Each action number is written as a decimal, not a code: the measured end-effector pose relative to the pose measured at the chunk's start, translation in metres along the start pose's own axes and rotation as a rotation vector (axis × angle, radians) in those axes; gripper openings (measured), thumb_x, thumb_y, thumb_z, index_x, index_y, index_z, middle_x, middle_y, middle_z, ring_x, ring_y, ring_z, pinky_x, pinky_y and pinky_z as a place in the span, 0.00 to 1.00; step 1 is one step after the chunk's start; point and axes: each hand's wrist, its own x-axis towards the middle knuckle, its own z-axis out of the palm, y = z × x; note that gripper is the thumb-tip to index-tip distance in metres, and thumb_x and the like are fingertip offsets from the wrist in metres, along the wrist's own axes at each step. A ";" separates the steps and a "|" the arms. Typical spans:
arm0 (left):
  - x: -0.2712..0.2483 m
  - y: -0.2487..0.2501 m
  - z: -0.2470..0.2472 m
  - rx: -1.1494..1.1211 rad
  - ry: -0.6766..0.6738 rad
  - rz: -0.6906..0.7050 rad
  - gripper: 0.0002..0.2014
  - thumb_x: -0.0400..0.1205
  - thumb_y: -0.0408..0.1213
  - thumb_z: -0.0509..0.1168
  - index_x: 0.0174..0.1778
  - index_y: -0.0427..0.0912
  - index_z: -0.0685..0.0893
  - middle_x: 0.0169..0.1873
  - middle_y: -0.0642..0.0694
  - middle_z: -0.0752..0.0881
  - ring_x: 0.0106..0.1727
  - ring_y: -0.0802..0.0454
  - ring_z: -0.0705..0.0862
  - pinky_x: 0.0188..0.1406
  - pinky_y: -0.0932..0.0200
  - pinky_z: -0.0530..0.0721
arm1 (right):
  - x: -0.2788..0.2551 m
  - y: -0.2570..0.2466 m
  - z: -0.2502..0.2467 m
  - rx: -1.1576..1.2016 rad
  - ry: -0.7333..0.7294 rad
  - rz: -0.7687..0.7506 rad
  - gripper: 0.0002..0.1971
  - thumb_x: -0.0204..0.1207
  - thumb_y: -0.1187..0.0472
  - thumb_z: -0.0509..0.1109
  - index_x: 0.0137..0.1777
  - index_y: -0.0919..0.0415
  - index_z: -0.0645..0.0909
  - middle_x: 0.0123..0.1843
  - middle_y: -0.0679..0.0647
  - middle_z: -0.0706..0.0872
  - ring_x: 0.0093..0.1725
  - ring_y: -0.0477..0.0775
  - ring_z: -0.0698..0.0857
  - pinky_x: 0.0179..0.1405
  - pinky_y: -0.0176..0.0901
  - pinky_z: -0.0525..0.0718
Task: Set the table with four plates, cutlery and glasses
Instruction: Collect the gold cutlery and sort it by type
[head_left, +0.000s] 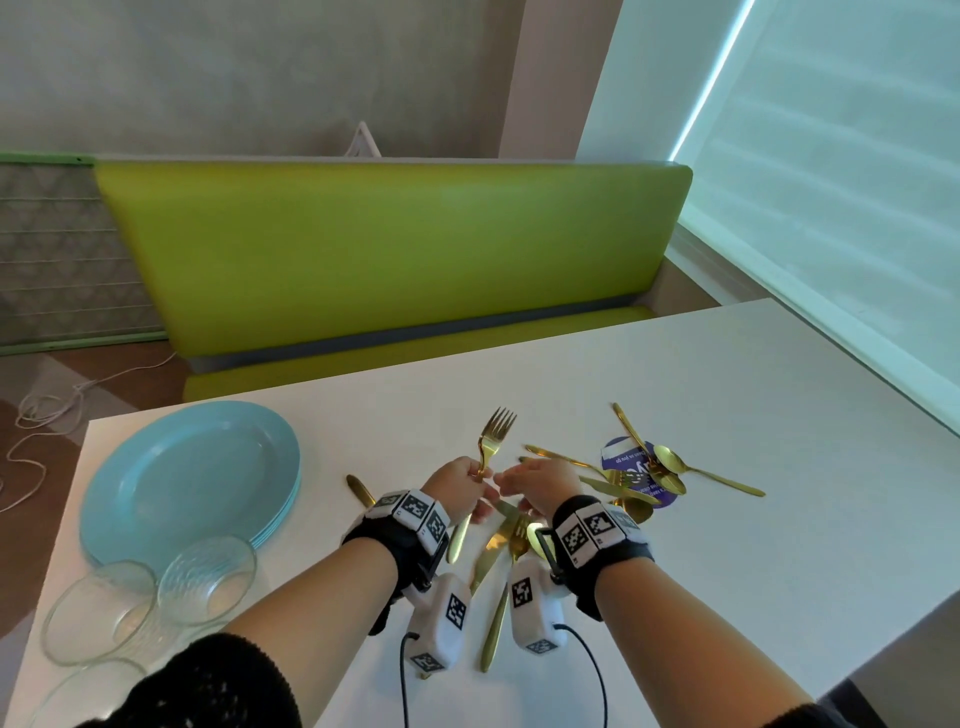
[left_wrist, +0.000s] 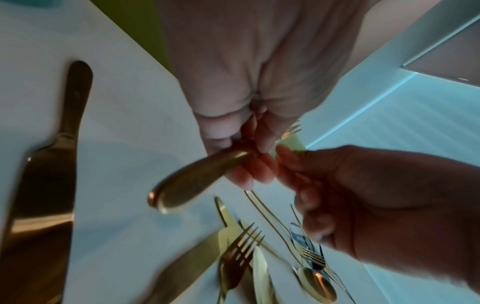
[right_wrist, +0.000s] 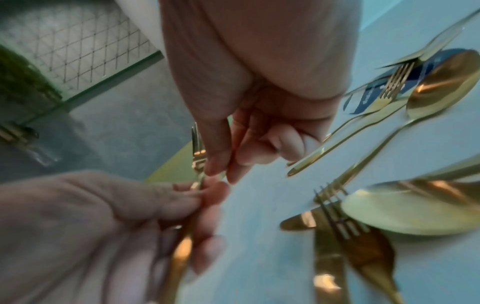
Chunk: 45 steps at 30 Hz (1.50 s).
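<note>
My left hand (head_left: 467, 478) grips a gold fork (head_left: 496, 431) by its handle, tines pointing away over the white table (head_left: 727, 395). The left wrist view shows the handle end (left_wrist: 197, 181) sticking out below the curled fingers. My right hand (head_left: 524, 480) hovers just right of it, fingertips (right_wrist: 215, 164) beside the fork's neck (right_wrist: 197, 152), holding nothing I can see. Loose gold cutlery (head_left: 639, 473) lies scattered to the right and under my wrists. A stack of light blue plates (head_left: 192, 483) sits at the left, with glass bowls (head_left: 208, 577) in front of it.
A gold knife (head_left: 358, 488) lies left of my left wrist. Another fork and knife (head_left: 498, 597) lie between my forearms. A round purple sticker (head_left: 618, 457) sits under the cutlery pile. A green bench (head_left: 389, 249) runs along the table's far side.
</note>
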 end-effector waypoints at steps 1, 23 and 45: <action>0.001 -0.001 -0.003 0.018 0.034 -0.003 0.10 0.84 0.24 0.50 0.56 0.37 0.73 0.35 0.45 0.81 0.28 0.52 0.77 0.29 0.62 0.80 | -0.001 0.004 0.000 -0.137 -0.003 0.022 0.10 0.75 0.57 0.73 0.33 0.57 0.81 0.33 0.48 0.85 0.26 0.45 0.78 0.21 0.31 0.72; -0.008 -0.027 -0.024 0.022 0.180 -0.033 0.11 0.86 0.33 0.53 0.59 0.35 0.77 0.33 0.45 0.81 0.29 0.52 0.78 0.28 0.62 0.80 | -0.010 0.059 0.037 -0.629 -0.039 0.210 0.13 0.78 0.62 0.63 0.31 0.60 0.74 0.54 0.53 0.91 0.40 0.51 0.81 0.52 0.40 0.85; -0.014 -0.011 -0.021 -0.076 -0.013 -0.023 0.11 0.87 0.31 0.51 0.40 0.40 0.74 0.36 0.40 0.83 0.30 0.46 0.82 0.32 0.56 0.82 | -0.013 -0.013 0.030 -0.119 -0.165 -0.034 0.13 0.80 0.57 0.67 0.34 0.56 0.77 0.37 0.56 0.82 0.26 0.47 0.74 0.21 0.35 0.71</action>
